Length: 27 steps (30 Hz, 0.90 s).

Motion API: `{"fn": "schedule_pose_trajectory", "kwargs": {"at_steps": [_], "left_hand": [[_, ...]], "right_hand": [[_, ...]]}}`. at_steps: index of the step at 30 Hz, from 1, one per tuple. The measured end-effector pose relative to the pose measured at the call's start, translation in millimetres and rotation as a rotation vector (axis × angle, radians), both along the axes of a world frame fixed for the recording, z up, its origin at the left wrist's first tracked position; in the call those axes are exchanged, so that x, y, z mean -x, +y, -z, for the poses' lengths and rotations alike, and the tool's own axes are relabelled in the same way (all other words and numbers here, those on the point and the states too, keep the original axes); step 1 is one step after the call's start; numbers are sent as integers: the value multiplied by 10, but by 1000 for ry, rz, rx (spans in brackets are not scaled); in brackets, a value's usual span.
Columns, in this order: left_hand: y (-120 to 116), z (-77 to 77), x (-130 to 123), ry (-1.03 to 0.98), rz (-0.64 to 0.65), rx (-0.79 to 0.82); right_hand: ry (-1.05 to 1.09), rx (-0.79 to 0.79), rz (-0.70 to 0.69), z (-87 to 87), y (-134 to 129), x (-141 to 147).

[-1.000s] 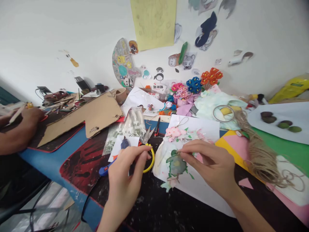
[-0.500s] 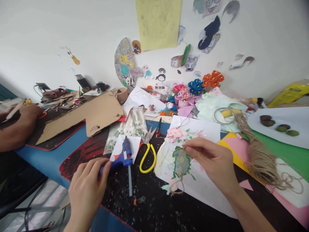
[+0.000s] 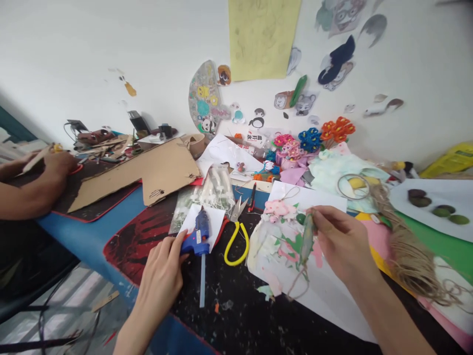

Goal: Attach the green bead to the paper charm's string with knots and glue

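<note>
Right hand pinching, thumb and fingertips nearly closed, green paper cutout turned edge-on above white paper sheet, twine loop dangling beneath; left hand resting, fingers extended against blue hot glue gun, grip uncertain; yellow-handled scissors lying between both hands, apart from each.
</note>
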<state>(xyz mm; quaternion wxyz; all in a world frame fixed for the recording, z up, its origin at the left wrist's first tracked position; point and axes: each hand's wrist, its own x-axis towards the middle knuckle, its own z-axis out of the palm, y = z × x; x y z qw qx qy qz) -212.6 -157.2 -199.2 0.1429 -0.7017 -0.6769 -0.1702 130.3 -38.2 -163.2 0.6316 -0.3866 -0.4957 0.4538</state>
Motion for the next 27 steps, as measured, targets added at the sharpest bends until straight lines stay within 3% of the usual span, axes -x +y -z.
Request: {"fn": "schedule_pose_trajectory", "kwargs": {"at_steps": [3, 7, 9, 13, 19, 23, 27], "left_hand": [[-48, -18, 20, -93, 46, -5], [-85, -11, 13, -145, 98, 21], [-90, 10, -6, -151, 106, 29], [-92, 70, -33, -167, 115, 64], [-85, 88, -36, -265, 118, 54], [-121, 41, -4, -478, 33, -35], [-285, 183, 139, -790, -118, -165]], "right_hand": [[-44, 51, -128, -145, 24, 145], [-47, 251, -572, -294, 32, 535], [-51, 274, -676, -276, 39, 773], [-118, 318, -704, -133, 33, 1139], [-280, 329, -682, -115, -34, 1295], [-404, 268, -667, -165, -88, 1354], [-455, 214, -641, -128, -124, 1346]]}}
